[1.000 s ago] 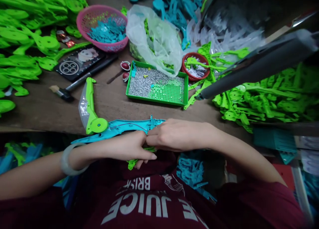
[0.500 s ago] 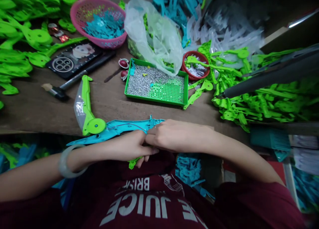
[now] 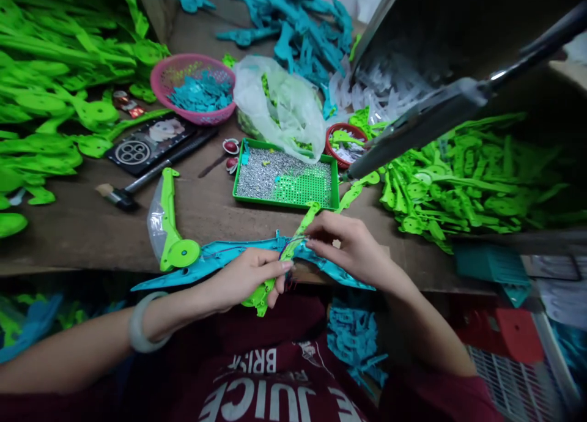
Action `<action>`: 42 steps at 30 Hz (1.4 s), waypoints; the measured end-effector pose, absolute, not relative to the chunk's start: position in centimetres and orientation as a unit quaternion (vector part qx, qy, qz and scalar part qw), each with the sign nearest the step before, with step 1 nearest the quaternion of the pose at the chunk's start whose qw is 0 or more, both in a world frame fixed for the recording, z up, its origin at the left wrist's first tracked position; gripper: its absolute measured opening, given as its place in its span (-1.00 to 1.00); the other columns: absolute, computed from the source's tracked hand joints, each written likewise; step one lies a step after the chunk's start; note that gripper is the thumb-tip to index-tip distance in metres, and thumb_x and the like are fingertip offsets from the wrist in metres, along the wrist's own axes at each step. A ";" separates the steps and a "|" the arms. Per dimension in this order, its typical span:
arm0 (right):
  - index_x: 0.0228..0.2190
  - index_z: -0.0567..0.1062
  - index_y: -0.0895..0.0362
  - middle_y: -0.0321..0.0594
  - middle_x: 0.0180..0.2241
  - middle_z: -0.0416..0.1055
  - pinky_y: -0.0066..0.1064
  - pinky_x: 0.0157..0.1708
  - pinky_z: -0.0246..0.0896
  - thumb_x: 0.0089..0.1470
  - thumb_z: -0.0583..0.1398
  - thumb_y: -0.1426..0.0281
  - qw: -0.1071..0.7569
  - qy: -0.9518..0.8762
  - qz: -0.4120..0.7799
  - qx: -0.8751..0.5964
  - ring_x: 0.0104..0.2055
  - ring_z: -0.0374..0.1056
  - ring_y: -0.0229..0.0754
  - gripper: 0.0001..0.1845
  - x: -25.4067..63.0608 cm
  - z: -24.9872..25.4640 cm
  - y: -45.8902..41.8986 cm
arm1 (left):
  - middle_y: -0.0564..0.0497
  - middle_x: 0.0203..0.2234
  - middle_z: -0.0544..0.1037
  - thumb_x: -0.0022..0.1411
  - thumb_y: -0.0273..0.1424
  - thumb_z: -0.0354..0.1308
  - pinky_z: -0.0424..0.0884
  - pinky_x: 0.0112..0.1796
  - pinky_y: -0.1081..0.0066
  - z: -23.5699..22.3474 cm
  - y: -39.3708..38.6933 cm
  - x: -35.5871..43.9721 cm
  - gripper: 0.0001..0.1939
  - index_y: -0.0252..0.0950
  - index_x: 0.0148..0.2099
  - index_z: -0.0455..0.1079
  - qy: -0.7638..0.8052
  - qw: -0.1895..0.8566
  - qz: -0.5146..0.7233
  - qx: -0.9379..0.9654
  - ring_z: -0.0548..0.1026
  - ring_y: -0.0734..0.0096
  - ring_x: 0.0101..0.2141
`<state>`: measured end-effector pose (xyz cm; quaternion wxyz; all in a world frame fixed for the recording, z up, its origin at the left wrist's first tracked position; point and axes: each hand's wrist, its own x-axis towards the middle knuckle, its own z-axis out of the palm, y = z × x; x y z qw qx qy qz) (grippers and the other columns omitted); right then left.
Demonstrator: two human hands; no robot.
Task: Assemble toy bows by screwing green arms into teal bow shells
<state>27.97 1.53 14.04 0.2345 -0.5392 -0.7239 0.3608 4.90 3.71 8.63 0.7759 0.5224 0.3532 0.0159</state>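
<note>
My left hand is closed around a long lime-green plastic piece, which slants up to the right past my fingers. Thin dark wires run across this piece. With thumb and fingers together, my right hand pinches a wire near the green piece's upper part; its fingertips are partly hard to make out. Beneath both hands, a long blue plastic shell lies along the table's front edge. Joined to its left end is a green arm with a round hub and a clear blade-shaped part.
A green tray of small metal screws sits beyond my hands, below a hanging powered screwdriver. Behind are a pink basket, plastic bag and red basket. A hammer lies left; green parts are heaped right.
My right hand has opened out of its fist and moved right, away from my left hand. More of the green piece and its wires now shows. The camera view has tilted up.
</note>
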 end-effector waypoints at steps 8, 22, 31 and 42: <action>-0.33 0.51 0.20 -0.29 -0.40 0.41 -0.47 -0.37 0.20 0.20 0.23 0.36 0.312 -0.640 0.495 -0.498 -0.39 0.28 -0.34 -0.85 27.2 13.8 3.4 | -0.14 -0.37 0.51 0.47 -0.41 -0.19 0.29 -0.35 0.32 10.4 6.1 2.0 -0.51 -0.29 0.32 0.32 0.479 0.047 0.142 0.865 0.50 0.24 -0.35; -0.24 0.44 0.17 -0.10 -0.32 0.39 -0.32 -0.37 0.28 0.28 0.05 0.55 0.299 -0.825 0.021 -0.479 -0.33 0.31 -0.15 -0.82 20.7 9.2 -2.2 | 0.05 -0.42 0.58 0.42 -0.21 0.02 0.41 -0.29 0.45 11.5 7.0 3.0 -0.72 -0.29 -0.06 0.43 0.401 0.479 0.269 0.733 0.57 0.38 -0.40; -0.05 0.46 0.18 -0.13 -0.30 0.48 -0.37 -0.33 0.31 0.29 0.14 0.44 0.305 -0.859 -0.013 -0.410 -0.29 0.39 -0.18 -0.79 25.2 15.5 0.6 | -0.05 -0.13 0.65 0.41 -0.29 0.01 0.45 -0.12 0.33 12.7 5.4 4.1 -0.66 -0.26 0.10 0.47 0.347 0.436 0.262 0.788 0.59 0.26 -0.17; -0.20 0.55 0.17 -0.27 -0.39 0.39 -0.49 -0.37 0.19 0.30 0.17 0.43 0.330 -0.831 0.181 -0.409 -0.37 0.30 -0.33 -0.85 27.0 18.4 2.1 | -0.05 -0.15 0.65 0.38 -0.18 0.06 0.50 -0.08 0.27 12.5 5.0 4.1 -0.48 -0.25 0.31 0.32 0.376 0.488 0.245 0.749 0.59 0.24 -0.18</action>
